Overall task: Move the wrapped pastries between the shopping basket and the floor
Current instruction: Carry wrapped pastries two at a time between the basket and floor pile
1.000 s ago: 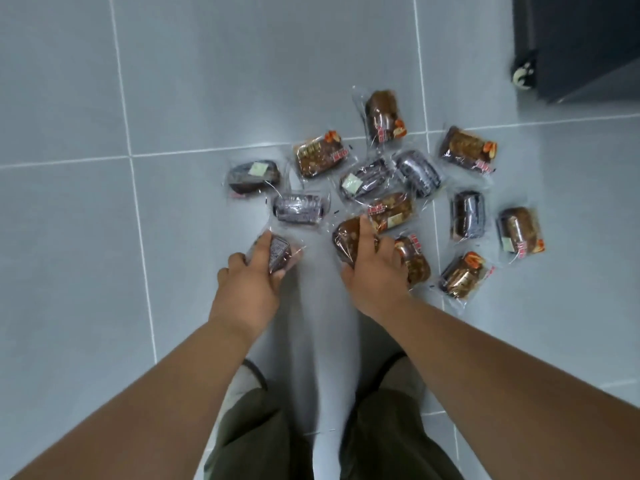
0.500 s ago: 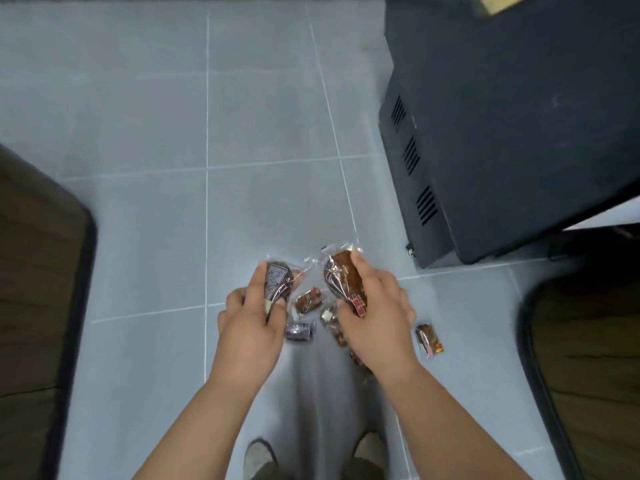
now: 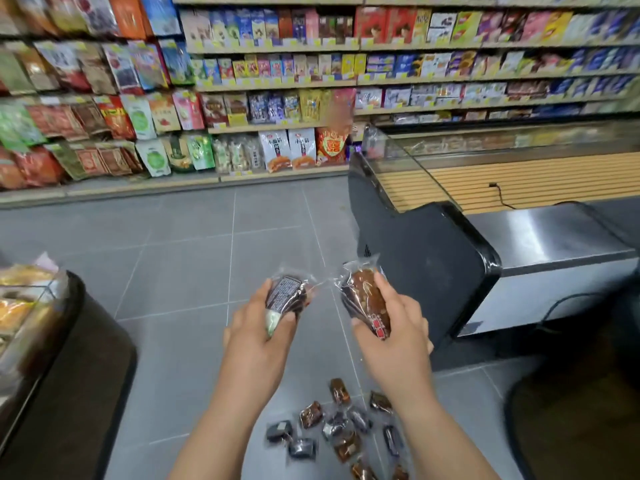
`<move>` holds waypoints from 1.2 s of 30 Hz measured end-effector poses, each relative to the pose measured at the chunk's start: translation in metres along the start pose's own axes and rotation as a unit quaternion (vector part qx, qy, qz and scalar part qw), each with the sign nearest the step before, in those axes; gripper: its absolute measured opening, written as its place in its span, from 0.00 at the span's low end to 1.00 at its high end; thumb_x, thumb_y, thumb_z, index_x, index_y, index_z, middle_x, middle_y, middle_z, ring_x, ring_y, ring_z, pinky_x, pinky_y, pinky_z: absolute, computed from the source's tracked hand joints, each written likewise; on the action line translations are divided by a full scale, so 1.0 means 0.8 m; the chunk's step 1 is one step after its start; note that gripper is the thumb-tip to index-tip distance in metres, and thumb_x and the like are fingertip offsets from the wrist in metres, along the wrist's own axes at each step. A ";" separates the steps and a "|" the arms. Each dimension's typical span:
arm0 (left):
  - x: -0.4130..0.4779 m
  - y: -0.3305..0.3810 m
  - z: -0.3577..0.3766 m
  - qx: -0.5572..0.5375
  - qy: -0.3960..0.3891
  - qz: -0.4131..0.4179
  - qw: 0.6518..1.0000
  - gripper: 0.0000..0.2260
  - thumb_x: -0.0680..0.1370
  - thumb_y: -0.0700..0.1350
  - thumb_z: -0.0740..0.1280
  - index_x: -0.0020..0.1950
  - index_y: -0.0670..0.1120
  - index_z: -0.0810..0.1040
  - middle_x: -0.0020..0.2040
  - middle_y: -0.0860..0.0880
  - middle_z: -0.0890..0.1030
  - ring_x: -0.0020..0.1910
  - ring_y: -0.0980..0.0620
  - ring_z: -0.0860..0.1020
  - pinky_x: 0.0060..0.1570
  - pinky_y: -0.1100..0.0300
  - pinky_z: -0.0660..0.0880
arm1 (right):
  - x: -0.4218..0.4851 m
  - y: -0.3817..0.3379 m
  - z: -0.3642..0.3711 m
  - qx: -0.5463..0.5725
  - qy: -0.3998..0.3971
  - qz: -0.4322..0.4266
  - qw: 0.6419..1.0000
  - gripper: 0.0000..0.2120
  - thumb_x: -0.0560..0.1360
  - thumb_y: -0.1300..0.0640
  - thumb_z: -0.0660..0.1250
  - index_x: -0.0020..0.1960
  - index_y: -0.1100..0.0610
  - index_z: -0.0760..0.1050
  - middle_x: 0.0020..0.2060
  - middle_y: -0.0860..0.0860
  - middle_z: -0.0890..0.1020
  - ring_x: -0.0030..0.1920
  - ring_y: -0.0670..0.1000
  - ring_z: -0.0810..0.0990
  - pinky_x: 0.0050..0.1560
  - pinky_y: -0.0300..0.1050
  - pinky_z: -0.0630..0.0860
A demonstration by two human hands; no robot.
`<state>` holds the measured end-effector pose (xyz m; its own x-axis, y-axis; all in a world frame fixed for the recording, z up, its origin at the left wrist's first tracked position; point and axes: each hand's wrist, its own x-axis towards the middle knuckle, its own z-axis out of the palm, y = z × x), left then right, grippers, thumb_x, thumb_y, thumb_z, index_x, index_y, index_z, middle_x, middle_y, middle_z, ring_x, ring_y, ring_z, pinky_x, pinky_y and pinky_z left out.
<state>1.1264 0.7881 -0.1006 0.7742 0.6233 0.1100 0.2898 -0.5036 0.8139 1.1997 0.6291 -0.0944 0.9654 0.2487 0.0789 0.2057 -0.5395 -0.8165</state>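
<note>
Lifted: left hand (image 3: 258, 341) holds dark pastry (image 3: 285, 294), right hand (image 3: 394, 337) brown pastry (image 3: 367, 299); freezer (image 3: 433, 265) right.

grey tiled floor (image 3: 194, 258), stocked snack shelves (image 3: 311, 64), black chest freezer (image 3: 450, 244)

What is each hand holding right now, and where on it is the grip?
The left hand holds a dark wrapped pastry, grip round its lower end; the right hand a brown wrapped pastry, grip round its lower half.
</note>
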 end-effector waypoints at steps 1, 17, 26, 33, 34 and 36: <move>0.001 0.013 -0.004 -0.001 0.003 0.015 1.000 0.25 0.78 0.50 0.64 0.74 0.56 0.62 0.65 0.48 0.71 0.65 0.46 0.67 0.67 0.50 0.63 | 0.003 -0.008 -0.012 0.014 0.006 0.000 1.000 0.30 0.74 0.50 0.67 0.70 0.31 0.58 0.57 0.39 0.65 0.61 0.45 0.63 0.68 0.47 0.54; 0.006 0.107 -0.074 -0.010 -0.036 0.108 0.993 0.27 0.79 0.49 0.61 0.76 0.55 0.55 0.69 0.46 0.67 0.68 0.43 0.64 0.67 0.50 0.61 | -0.032 -0.071 -0.073 0.201 0.123 0.035 0.971 0.25 0.73 0.53 0.69 0.64 0.33 0.65 0.58 0.44 0.74 0.52 0.39 0.76 0.46 0.34 0.72; -0.031 0.112 -0.075 -0.006 -0.158 0.187 0.970 0.25 0.80 0.49 0.59 0.76 0.57 0.55 0.68 0.45 0.67 0.65 0.43 0.65 0.65 0.52 0.61 | -0.149 -0.069 -0.080 0.159 0.244 0.089 0.953 0.25 0.74 0.55 0.68 0.63 0.33 0.64 0.59 0.42 0.74 0.59 0.44 0.74 0.57 0.42 0.69; -0.115 0.143 -0.020 -0.036 -0.310 0.263 0.913 0.25 0.79 0.50 0.59 0.75 0.56 0.56 0.67 0.45 0.68 0.65 0.44 0.65 0.65 0.52 0.60 | -0.264 -0.025 -0.117 0.102 0.369 0.182 0.906 0.28 0.73 0.52 0.69 0.70 0.39 0.63 0.62 0.43 0.74 0.60 0.44 0.74 0.63 0.47 0.71; -0.130 0.151 -0.013 -0.033 -0.328 0.274 0.904 0.25 0.79 0.50 0.59 0.75 0.57 0.56 0.67 0.44 0.67 0.65 0.43 0.65 0.66 0.51 0.60 | -0.281 -0.021 -0.125 0.095 0.388 0.192 0.897 0.29 0.74 0.52 0.68 0.71 0.40 0.63 0.62 0.43 0.74 0.60 0.44 0.75 0.62 0.46 0.71; -0.165 0.168 0.000 -0.021 -0.358 0.295 0.885 0.25 0.80 0.50 0.59 0.75 0.56 0.56 0.68 0.43 0.67 0.65 0.41 0.65 0.66 0.50 0.59 | -0.317 -0.012 -0.141 0.076 0.421 0.208 0.879 0.29 0.74 0.53 0.68 0.71 0.43 0.63 0.61 0.44 0.73 0.60 0.44 0.74 0.62 0.44 0.70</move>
<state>1.0632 0.6383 -0.0053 0.9462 -0.2887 0.1459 -0.2945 -0.5824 0.7577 0.9712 0.4804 -0.0424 0.7412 -0.6640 0.0985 -0.1562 -0.3134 -0.9367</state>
